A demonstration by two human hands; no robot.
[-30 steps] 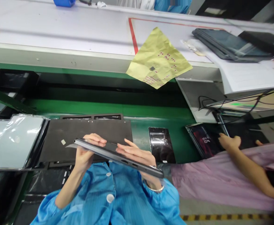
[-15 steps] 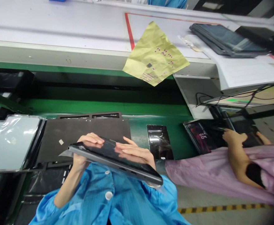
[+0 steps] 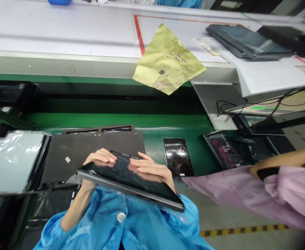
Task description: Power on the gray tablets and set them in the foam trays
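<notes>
Close to my body I hold a dark tablet (image 3: 131, 177) tilted, its glossy screen up and its thick grey edge toward me. My left hand (image 3: 100, 156) grips its left end, fingers lying on the screen and the palm partly hidden below. Across the right half lies my right hand (image 3: 155, 172), fingers over the glass and thumb out of sight. Clear film (image 3: 74, 179) sticks out at the tablet's left corner. Beyond it is a dark grey board (image 3: 90, 140) with a small pale sticker. A loose black screen panel (image 3: 178, 156) lies to the right on the green surface.
Film-covered panels (image 3: 14, 159) are stacked at left. Yellow dotted paper (image 3: 169, 62) hangs off the white shelf (image 3: 64, 34). A dark tablet (image 3: 248, 41) rests at upper right. Beside me is a co-worker's pink sleeve (image 3: 293, 187), near another tablet (image 3: 222, 149) and cables (image 3: 277, 100).
The tablet has shifted slightly right and tipped so more of its screen shows. The co-worker's arm has drawn back to the right. My view has moved a little.
</notes>
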